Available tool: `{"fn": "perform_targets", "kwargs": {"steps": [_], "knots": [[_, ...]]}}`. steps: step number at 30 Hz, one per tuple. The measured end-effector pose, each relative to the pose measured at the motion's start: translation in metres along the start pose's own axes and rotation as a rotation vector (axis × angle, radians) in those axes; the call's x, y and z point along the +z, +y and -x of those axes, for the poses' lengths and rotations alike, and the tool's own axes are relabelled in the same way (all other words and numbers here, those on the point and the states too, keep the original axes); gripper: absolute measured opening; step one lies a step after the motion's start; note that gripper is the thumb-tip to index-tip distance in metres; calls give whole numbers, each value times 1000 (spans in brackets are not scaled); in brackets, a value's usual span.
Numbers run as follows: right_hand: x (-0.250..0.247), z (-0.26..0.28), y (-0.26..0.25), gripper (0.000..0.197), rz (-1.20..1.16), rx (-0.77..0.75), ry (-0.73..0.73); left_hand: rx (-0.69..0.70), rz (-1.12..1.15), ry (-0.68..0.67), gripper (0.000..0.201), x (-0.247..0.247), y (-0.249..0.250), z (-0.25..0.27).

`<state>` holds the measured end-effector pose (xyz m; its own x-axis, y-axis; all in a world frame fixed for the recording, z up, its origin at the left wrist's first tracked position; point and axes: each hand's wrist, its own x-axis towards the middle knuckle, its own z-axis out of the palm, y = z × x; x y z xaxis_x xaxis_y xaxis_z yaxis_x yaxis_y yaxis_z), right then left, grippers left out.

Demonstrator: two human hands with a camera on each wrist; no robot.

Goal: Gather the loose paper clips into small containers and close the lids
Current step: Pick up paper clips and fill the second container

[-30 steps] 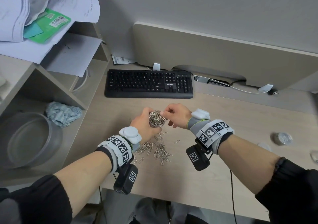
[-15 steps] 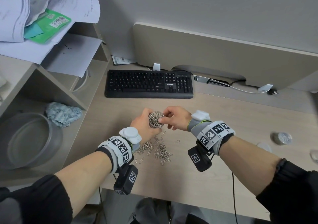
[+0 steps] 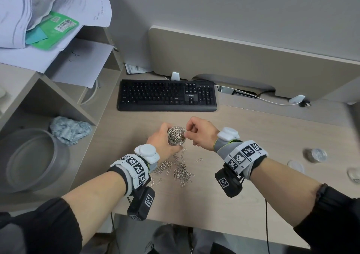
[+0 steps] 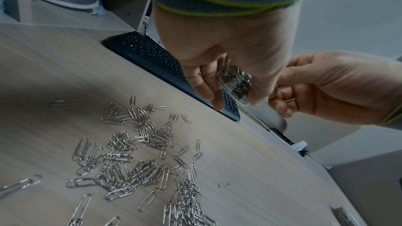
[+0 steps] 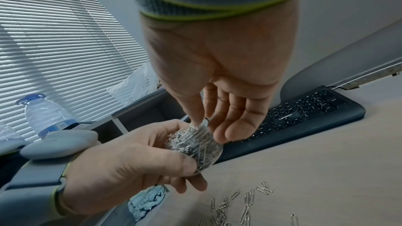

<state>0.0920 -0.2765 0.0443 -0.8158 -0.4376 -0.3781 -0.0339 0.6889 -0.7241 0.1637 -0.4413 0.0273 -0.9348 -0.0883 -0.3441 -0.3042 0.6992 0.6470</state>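
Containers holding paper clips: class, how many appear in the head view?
2. One small clear round container is gripped in the left hand; another stands on the wooden desk, far right. A blurred object beyond might be a third.

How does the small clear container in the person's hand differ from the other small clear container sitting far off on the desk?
The held clear container is lifted off the desk in the left hand; the far clear container rests on the wooden desk, untouched. The held one is open-topped, the right hand at its mouth; the far one looks blurred. Both hold silver paper clips.
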Motion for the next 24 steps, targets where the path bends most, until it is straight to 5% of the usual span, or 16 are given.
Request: {"fn": "perform_targets", "kwargs": {"steps": [24], "knots": [[-4,-5,3,17,-58,40,91,22,-18,-13,57,9,11,-5]]}}
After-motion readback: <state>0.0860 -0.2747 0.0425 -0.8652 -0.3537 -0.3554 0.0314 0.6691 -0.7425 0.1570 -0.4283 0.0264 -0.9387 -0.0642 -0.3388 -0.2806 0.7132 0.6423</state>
